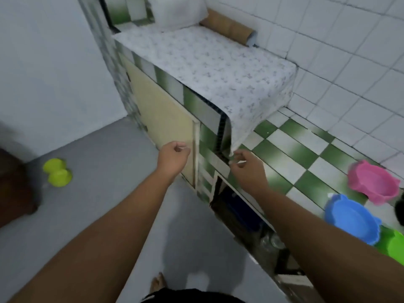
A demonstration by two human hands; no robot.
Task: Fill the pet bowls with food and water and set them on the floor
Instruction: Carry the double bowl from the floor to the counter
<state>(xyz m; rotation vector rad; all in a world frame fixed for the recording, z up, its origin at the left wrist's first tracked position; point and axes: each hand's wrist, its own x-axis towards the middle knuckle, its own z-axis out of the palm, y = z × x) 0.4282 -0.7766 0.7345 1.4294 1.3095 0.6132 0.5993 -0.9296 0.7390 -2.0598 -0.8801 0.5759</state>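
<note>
Pink bowl point(375, 181), blue bowl point(352, 218) and green bowl point(393, 243) on table point(284, 149), right of right fingers point(239, 155); yellow bowl point(57, 172) on floor point(109, 160), well left of left fingers point(179, 147). Left fingers loosely curled, empty; right fingers curled by cloth point(207, 68) corner, grasp unclear.

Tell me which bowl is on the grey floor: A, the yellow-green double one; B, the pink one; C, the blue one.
A: the yellow-green double bowl sits on the grey floor at left, while the pink bowl and blue bowl rest on the checkered counter.
</note>
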